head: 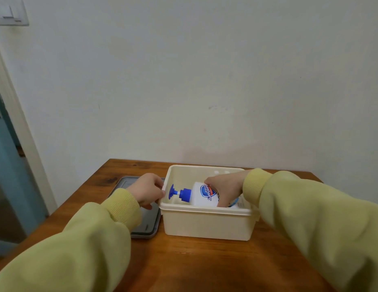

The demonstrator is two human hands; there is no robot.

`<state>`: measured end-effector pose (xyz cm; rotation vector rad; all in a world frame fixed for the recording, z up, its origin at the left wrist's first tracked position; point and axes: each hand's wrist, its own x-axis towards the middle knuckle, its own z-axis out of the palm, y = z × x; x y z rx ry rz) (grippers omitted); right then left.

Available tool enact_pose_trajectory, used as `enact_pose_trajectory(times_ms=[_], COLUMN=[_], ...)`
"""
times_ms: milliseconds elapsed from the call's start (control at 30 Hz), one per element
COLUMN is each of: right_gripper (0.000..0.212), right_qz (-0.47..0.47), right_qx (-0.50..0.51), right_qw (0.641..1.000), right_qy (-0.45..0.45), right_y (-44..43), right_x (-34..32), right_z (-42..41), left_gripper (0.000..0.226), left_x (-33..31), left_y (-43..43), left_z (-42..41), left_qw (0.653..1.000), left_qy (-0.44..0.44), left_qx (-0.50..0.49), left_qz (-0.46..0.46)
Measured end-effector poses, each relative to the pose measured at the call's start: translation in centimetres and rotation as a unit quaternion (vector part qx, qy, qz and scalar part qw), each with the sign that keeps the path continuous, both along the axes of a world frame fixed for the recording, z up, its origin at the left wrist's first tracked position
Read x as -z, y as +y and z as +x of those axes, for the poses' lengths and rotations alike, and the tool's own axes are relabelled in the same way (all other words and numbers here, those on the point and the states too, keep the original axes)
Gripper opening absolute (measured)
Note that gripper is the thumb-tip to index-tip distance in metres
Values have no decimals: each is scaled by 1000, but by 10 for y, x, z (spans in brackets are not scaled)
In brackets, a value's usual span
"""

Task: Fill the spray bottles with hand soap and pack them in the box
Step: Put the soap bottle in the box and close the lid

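- The right hand (224,189) reaches down into the cream plastic box (207,224); its fingers (213,187) are wrapped over the body of the white hand soap bottle (205,196), gripping it from above, with the thumb side hidden behind the bottle.
- The soap bottle lies tilted on its side inside the box, just under those fingers; its blue pump head (179,192) points away from the right fingertips toward the left wall of the box; a blue and red label shows just beside the fingertips.
- The left hand (147,190) sits at the left end of the box; its fingers (158,183) curl narrowly over the box's left rim, touching it (whether they actually pinch the rim or only rest there I cannot tell); the pump head is just beyond the wall from these fingertips.
- Below and behind the left fingers lies a dark grey tray (146,224), flat on the wooden table (205,264), touching or just beside the box's left wall.
- Under the right palm, toward the wrist, something pale and partly clear shows inside the box; too hidden to tell what it is.
- Both arms wear yellow-green sleeves (310,218) with ribbed cuffs; a pale wall (184,81) rises behind the table.
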<state>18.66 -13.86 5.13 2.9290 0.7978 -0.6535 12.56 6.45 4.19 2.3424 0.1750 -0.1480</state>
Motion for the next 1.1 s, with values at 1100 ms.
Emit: enact_pose_trajectory(times_ms=[1100], right_gripper=[64], right_qz=[-59], right_qx=[-52], right_qw=[997], right_qy=[-4], right_y=[5], right_x=[23], right_z=[-5], left_gripper=[18], left_x=[-2], left_y=[-11], left_z=[-9], left_qw=[998], left_qy=[54], left_qx=[30], left_qz=[-11])
